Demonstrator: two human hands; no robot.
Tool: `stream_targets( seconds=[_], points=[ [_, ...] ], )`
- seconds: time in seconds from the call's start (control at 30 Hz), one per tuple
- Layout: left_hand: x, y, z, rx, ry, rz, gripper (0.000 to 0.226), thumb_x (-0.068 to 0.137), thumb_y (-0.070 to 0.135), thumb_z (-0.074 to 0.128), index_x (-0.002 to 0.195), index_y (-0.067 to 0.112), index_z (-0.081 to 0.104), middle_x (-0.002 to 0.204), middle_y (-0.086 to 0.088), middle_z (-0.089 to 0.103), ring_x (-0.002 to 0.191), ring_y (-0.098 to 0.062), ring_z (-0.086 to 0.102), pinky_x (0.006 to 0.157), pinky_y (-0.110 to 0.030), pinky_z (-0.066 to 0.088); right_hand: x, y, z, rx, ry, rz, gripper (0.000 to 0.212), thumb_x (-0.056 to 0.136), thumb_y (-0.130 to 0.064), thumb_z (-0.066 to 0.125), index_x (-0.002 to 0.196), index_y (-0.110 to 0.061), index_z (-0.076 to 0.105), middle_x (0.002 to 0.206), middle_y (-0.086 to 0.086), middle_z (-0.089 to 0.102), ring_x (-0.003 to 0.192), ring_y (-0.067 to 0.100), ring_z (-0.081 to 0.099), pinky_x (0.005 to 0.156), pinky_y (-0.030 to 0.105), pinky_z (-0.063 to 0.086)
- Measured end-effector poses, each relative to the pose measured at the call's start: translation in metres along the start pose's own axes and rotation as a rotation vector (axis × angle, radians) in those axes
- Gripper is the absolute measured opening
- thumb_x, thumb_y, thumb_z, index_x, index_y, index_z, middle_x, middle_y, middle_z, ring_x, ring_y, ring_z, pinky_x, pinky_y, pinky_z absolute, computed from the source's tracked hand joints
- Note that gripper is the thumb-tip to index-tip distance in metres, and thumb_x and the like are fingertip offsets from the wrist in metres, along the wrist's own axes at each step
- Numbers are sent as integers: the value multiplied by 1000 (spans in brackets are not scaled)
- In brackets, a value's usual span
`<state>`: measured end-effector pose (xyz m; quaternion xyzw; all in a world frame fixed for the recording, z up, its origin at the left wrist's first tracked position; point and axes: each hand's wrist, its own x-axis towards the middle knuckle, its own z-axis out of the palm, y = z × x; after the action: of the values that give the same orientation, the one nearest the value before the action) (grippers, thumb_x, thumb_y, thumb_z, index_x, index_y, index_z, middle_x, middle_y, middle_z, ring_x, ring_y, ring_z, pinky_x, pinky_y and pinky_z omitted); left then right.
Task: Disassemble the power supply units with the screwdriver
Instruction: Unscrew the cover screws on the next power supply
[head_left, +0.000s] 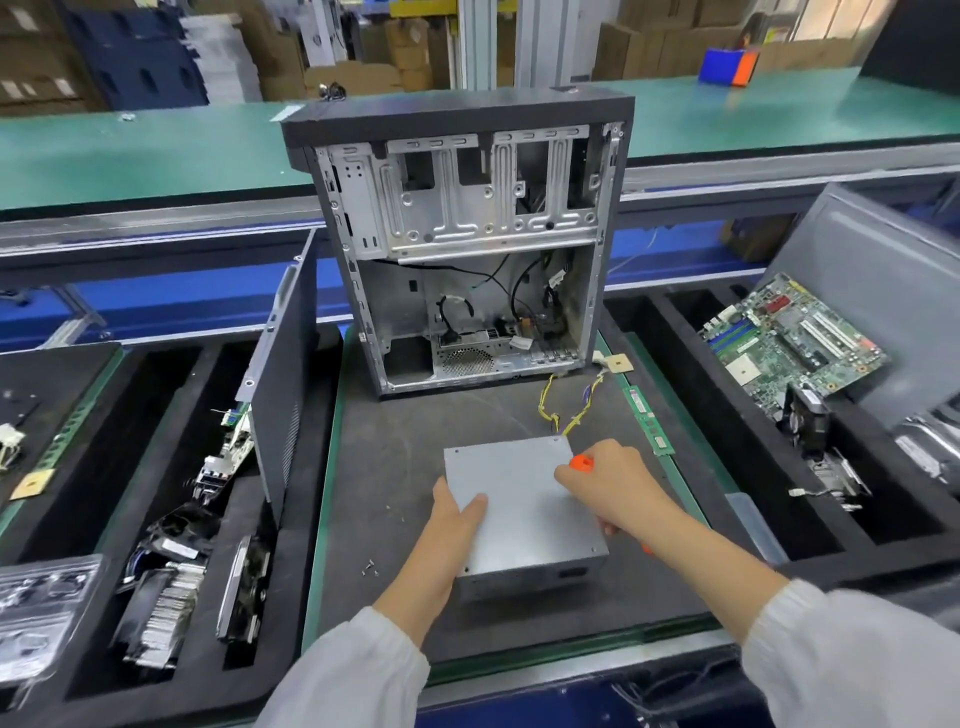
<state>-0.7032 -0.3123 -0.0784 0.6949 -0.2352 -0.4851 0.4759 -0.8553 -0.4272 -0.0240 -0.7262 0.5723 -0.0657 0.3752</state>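
A grey metal power supply unit (524, 499) lies flat on the dark mat (395, 441) in front of me, its yellow cable bundle (566, 410) trailing from the far right corner. My left hand (460, 512) holds its left edge, thumb on the top plate. My right hand (610, 483) grips an orange-handled screwdriver (582, 461) over the unit's right side; most of the tool is hidden in the fist. A few loose screws (370, 568) lie on the mat to the left.
An opened computer case (467, 234) stands upright behind the unit. A side panel (283, 374) leans at the left over foam trays holding fans and heatsinks (161, 613). A RAM stick (647, 421) lies right of the mat. A motherboard (789, 343) rests in the right tray.
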Motion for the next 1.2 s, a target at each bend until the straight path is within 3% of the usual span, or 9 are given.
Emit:
stream_targets(
  seconds=[0.23, 0.37, 0.47, 0.6, 0.7, 0.83, 0.97, 1.07, 1.2],
  points=[
    [8, 0, -6, 65, -24, -19, 42, 102, 22, 44, 141, 22, 28, 117, 15, 54, 103, -6, 57, 90, -29, 47, 2, 8, 8, 16, 39, -7, 28, 77, -21, 51, 55, -11, 37, 48, 9, 46, 25, 20, 44, 34, 13, 30],
    [14, -1, -8, 35, 18, -25, 41, 102, 23, 45, 141, 21, 32, 135, 4, 53, 108, -13, 58, 89, -30, 49, 10, 18, 3, 238, 68, 64, 23, 77, -25, 52, 62, -7, 52, 48, 4, 58, 30, 18, 43, 37, 16, 32],
    [15, 2, -16, -31, 66, -59, 55, 103, 32, 44, 152, 17, 22, 135, 5, 48, 117, -15, 50, 97, -31, 40, 16, 24, 0, 360, -98, 160, 23, 85, -39, 55, 87, -20, 68, 73, 9, 68, 39, 20, 46, 45, 25, 36],
    [9, -2, -13, -104, -44, -111, 45, 104, 42, 35, 143, 19, 38, 137, 2, 55, 120, -17, 56, 107, -39, 41, 14, 32, 13, 407, -255, 196, 31, 93, -49, 52, 90, -24, 70, 60, -1, 57, 40, 16, 42, 41, 20, 34],
    [4, 2, -4, -179, -15, -113, 43, 105, 40, 31, 141, 19, 40, 133, -1, 58, 116, -21, 59, 104, -42, 45, 14, 27, 14, 337, -179, 155, 36, 93, -42, 53, 75, -11, 61, 54, 1, 51, 40, 21, 43, 41, 23, 36],
    [-2, 6, -1, -232, -26, -86, 42, 106, 37, 31, 145, 23, 35, 138, 0, 54, 120, -21, 56, 105, -41, 45, 17, 15, 8, 112, -78, 51, 37, 88, -34, 54, 63, -15, 36, 53, 3, 44, 34, 23, 48, 41, 24, 40],
    [-6, 1, 3, -274, -24, -95, 42, 106, 33, 33, 145, 17, 34, 136, -2, 55, 116, -22, 58, 98, -38, 48, 16, 13, 9, -41, -101, 38, 35, 87, -33, 52, 61, -13, 39, 46, 9, 53, 28, 20, 49, 37, 17, 39],
    [-5, -2, 3, -224, 0, -91, 42, 106, 30, 33, 145, 16, 33, 128, 0, 56, 109, -19, 59, 88, -32, 49, 17, 15, 14, -49, -108, 41, 29, 85, -27, 53, 64, -9, 45, 46, 12, 54, 28, 22, 48, 36, 21, 42],
    [-3, -2, -1, -201, 8, -85, 43, 106, 29, 34, 146, 15, 32, 136, -3, 54, 116, -22, 57, 97, -36, 47, 20, 15, 17, -34, -94, 2, 25, 84, -23, 51, 65, -11, 39, 49, 8, 47, 26, 21, 47, 34, 17, 37]
  ],
)
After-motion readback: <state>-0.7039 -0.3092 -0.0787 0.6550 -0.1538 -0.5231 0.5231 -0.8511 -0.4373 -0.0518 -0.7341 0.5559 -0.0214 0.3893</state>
